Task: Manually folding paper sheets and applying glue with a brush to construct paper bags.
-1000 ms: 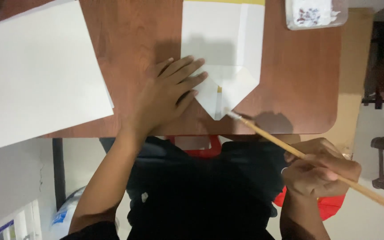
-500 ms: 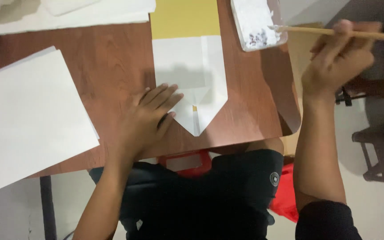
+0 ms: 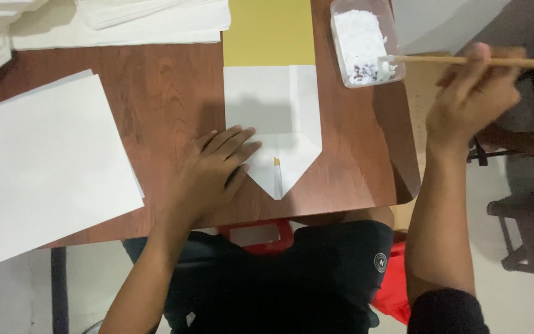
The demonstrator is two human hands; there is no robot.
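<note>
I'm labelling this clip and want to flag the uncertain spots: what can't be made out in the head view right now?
- Right hand: motion-blurred, so its finger grip on the brush is unclear.
- Brush: handle end cut off by the right edge.
- Folded paper: its left corner is hidden under the left hand.
- Paste tub: top cut off by the frame; dark specks too small to identify.

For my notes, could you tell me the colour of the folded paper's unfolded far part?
Yellow, head view.

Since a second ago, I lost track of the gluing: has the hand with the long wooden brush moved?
Yes. The right hand carried the long wooden brush from the folded white paper's point to the clear plastic paste tub.
</note>
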